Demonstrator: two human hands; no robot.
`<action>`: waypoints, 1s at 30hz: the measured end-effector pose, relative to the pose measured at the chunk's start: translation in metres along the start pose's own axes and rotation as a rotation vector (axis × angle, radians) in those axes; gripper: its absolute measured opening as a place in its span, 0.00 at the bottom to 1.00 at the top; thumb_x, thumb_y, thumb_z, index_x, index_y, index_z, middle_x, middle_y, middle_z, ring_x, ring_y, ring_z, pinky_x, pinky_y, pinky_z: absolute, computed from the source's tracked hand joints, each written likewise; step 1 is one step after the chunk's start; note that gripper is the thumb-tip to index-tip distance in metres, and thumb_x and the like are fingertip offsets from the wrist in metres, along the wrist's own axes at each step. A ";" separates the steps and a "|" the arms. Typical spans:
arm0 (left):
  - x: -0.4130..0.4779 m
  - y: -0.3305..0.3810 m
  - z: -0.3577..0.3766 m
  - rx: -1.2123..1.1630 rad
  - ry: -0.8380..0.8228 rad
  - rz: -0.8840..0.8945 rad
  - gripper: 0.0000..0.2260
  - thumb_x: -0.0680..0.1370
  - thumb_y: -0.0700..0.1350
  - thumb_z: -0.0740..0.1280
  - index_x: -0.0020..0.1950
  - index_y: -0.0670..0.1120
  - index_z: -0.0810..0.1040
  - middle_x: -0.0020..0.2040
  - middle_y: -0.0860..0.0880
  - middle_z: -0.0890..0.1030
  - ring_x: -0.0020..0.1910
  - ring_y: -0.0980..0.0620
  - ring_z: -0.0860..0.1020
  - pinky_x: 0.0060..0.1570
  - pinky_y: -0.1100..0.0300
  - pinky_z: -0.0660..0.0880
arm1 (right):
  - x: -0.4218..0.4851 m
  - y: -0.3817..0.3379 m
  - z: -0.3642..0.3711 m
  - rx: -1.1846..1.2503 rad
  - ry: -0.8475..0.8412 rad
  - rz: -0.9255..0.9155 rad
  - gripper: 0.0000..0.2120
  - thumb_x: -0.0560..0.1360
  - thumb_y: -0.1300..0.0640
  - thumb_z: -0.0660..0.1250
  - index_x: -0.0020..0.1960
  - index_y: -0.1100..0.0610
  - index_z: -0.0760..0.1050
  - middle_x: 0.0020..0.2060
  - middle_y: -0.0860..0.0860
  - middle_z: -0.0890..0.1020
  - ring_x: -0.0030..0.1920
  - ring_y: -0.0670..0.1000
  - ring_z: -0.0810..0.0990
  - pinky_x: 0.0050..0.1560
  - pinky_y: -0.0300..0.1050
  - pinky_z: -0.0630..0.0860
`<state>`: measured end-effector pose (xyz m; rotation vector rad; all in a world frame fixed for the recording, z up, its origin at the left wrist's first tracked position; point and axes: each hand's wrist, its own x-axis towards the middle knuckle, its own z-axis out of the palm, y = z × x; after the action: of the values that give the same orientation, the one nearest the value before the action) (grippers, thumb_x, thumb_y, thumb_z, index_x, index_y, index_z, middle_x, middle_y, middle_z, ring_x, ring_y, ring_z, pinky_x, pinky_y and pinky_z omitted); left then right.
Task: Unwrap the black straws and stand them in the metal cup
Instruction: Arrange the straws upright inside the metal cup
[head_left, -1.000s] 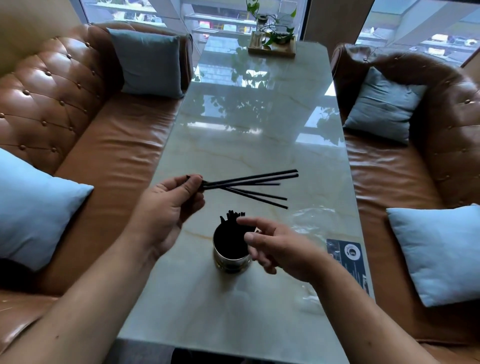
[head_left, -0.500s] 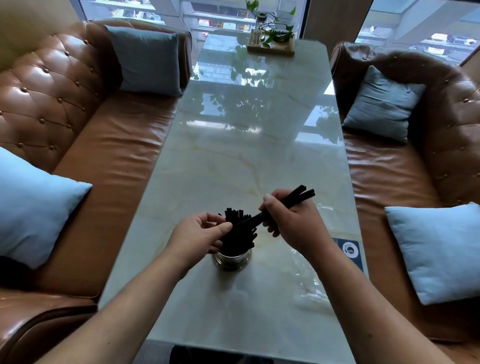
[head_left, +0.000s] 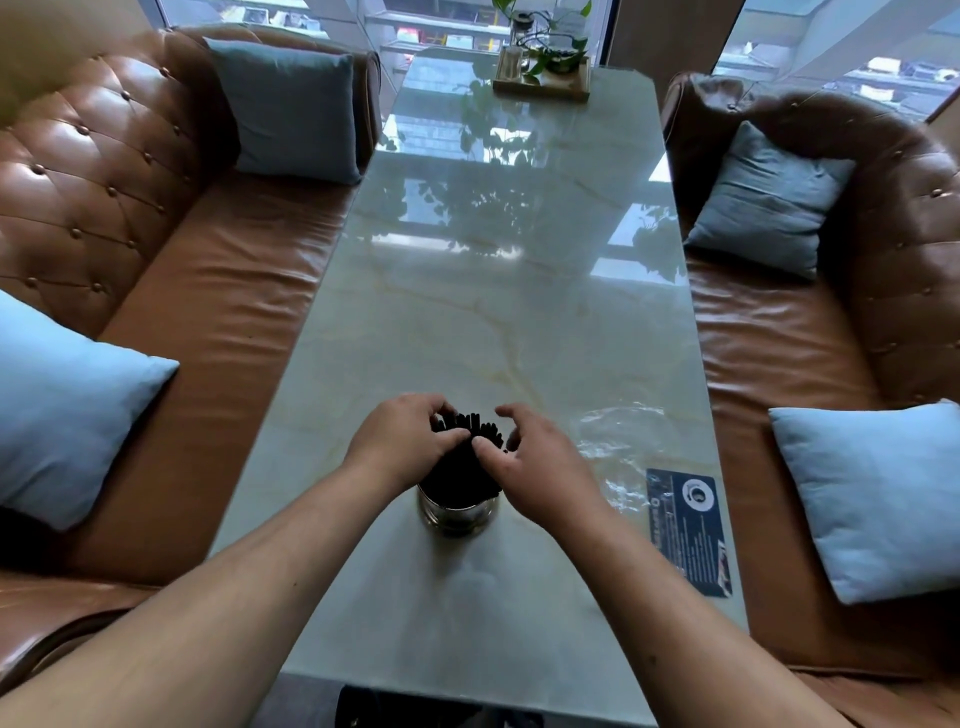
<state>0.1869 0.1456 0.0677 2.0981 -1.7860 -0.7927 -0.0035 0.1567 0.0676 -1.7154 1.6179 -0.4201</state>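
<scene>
A shiny metal cup (head_left: 456, 512) stands on the marble table (head_left: 493, 322), near its front end. A thick bundle of black straws (head_left: 467, 452) stands upright in the cup, tips showing between my hands. My left hand (head_left: 402, 439) cups the bundle from the left, fingers curled against the straw tops. Pressing in from the right is my right hand (head_left: 535, 467), thumb and fingers touching the straws. Both hands enclose the bundle; the straws' lower parts are hidden inside the cup.
Crumpled clear plastic wrap (head_left: 618, 441) lies right of the cup, beside a dark card (head_left: 688, 525). A wooden tray with a plant (head_left: 543, 73) sits at the far end. Brown leather sofas (head_left: 218, 291) with blue cushions (head_left: 62, 410) flank the table.
My right hand has dropped the handful of straws into the cup, and both hands have closed in around the bundle. The view has tilted a little toward the far end.
</scene>
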 end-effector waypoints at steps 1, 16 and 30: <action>0.001 0.001 -0.001 0.005 0.008 0.014 0.11 0.73 0.57 0.73 0.51 0.55 0.85 0.46 0.53 0.85 0.48 0.50 0.82 0.41 0.60 0.70 | 0.002 0.002 0.004 -0.015 -0.029 -0.001 0.24 0.75 0.38 0.66 0.68 0.46 0.76 0.51 0.48 0.83 0.51 0.51 0.81 0.47 0.45 0.73; 0.002 0.027 -0.110 0.012 0.006 0.114 0.02 0.73 0.51 0.77 0.43 0.53 0.87 0.32 0.55 0.85 0.35 0.57 0.84 0.44 0.58 0.81 | -0.003 0.002 -0.009 0.000 0.068 -0.045 0.17 0.75 0.36 0.64 0.58 0.43 0.80 0.41 0.43 0.81 0.40 0.40 0.79 0.39 0.41 0.73; -0.041 0.005 -0.099 -1.423 -0.001 -0.320 0.06 0.71 0.43 0.72 0.46 0.43 0.81 0.34 0.49 0.85 0.29 0.57 0.82 0.33 0.65 0.81 | -0.012 -0.042 -0.024 0.937 -0.360 0.095 0.38 0.63 0.31 0.78 0.56 0.62 0.79 0.32 0.58 0.78 0.24 0.51 0.71 0.23 0.39 0.68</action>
<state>0.2348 0.1705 0.1601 1.2912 -0.4195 -1.4917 0.0086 0.1593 0.1162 -0.9225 0.9776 -0.6454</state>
